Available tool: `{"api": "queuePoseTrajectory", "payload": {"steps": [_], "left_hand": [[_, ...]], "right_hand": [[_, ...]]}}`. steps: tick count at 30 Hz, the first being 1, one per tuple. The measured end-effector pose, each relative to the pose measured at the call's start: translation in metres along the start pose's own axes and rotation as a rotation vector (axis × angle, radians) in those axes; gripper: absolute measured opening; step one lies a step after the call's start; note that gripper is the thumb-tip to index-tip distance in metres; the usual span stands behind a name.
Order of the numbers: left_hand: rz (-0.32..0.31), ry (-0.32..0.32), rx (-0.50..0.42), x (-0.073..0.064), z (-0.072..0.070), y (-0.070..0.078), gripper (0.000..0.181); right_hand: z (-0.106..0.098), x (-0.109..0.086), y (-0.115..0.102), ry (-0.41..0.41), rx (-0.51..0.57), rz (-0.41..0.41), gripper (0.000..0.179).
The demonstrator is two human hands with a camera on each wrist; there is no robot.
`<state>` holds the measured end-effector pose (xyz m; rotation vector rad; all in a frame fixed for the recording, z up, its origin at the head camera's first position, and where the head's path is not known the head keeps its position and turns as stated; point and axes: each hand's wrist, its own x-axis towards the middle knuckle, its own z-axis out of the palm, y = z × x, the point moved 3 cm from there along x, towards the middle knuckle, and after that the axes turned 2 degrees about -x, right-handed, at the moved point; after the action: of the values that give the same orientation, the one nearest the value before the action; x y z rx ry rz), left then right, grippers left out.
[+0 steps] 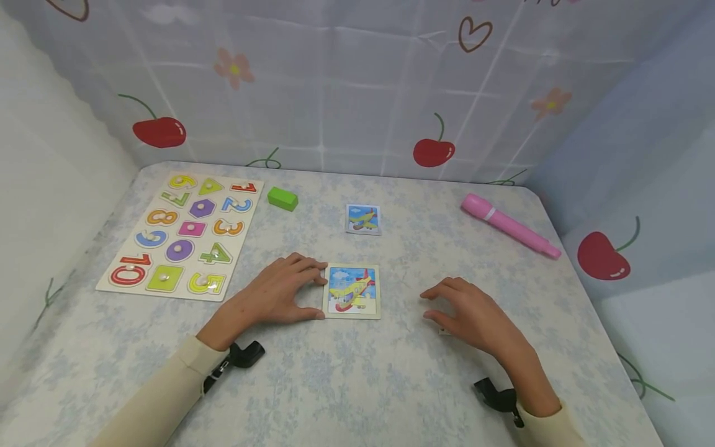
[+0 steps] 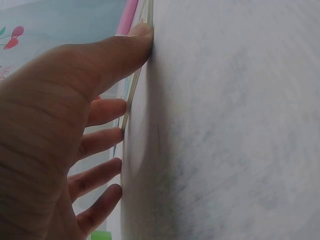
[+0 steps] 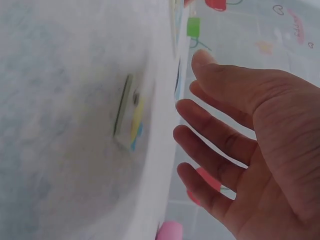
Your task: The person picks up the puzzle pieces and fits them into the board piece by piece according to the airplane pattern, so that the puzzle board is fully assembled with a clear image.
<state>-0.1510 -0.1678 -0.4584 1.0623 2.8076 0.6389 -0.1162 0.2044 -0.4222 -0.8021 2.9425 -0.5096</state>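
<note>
A small square airplane puzzle (image 1: 353, 292) with a pale frame lies flat in the middle of the table. Thumb and fingertips of my left hand (image 1: 277, 289) touch its left edge; in the left wrist view the thumb rests against the thin frame edge. To the right of the puzzle, my right hand (image 1: 475, 313) hovers with loosely bent fingers and holds nothing. A loose puzzle piece (image 3: 131, 112) with yellow and blue on it lies on the cloth below that hand, mostly hidden in the head view. Behind the puzzle lies a small airplane picture card (image 1: 363, 220).
At the left lies a number-and-shape peg board (image 1: 192, 230), with a green block (image 1: 283, 198) beside its far right corner. A pink pen-like stick (image 1: 511, 227) lies at the far right. A patterned curtain (image 1: 324, 93) hangs behind the table.
</note>
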Motion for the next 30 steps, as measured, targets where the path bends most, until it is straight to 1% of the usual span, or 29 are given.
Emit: {"api": "queuePoseTrajectory", "payload": {"steps": [8, 17, 22, 30], "left_hand": [[-0.004, -0.002, 0.0, 0.0, 0.0, 0.001, 0.063], [-0.007, 0.005, 0.001, 0.0, 0.0, 0.001, 0.063], [-0.008, 0.006, -0.001, 0.001, -0.001, 0.0, 0.063], [-0.012, 0.004, -0.007, 0.0, 0.0, 0.0, 0.063]], "right_hand": [[0.0, -0.018, 0.011, -0.007, 0.005, 0.026, 0.035], [0.003, -0.03, 0.023, -0.075, 0.031, 0.115, 0.04], [0.005, -0.034, 0.027, -0.065, 0.042, 0.103, 0.041], [0.007, -0.033, 0.029, -0.049, 0.083, 0.054, 0.034]]}}
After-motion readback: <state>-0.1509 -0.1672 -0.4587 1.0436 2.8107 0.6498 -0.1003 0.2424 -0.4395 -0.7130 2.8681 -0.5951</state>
